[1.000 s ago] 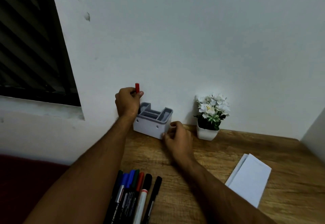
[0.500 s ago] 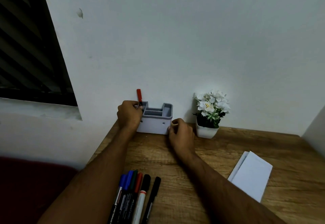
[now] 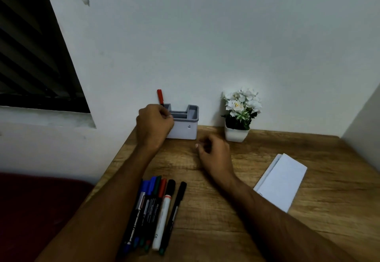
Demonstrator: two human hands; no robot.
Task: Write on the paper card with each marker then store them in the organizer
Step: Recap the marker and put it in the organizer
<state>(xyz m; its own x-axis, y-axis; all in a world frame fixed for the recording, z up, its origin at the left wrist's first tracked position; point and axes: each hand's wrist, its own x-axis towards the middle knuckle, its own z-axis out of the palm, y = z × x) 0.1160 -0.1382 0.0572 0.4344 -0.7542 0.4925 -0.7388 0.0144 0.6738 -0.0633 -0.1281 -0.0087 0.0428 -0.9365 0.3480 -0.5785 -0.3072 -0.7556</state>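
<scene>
The grey organizer (image 3: 186, 127) stands at the back of the wooden table (image 3: 216, 210), against the wall. A red marker (image 3: 160, 96) stands upright in its left rear compartment. My left hand (image 3: 153, 127) covers the organizer's left front corner, with curled fingers at its rim. My right hand (image 3: 214, 152) hovers over the table just in front and to the right of the organizer, fingers loosely curled and holding nothing. Several markers (image 3: 156, 208) lie side by side near the front left. A small stack of white paper cards (image 3: 281, 181) lies on the right.
A white pot with white flowers (image 3: 238, 115) stands right of the organizer by the wall. The table's left edge runs close to the row of markers, with a dark red surface (image 3: 37, 210) below it. A wall (image 3: 362, 122) closes in the far right.
The organizer went from tilted and lifted to standing on the table by the wall. My right hand let go of it and drew back. The red marker now stands free in it.
</scene>
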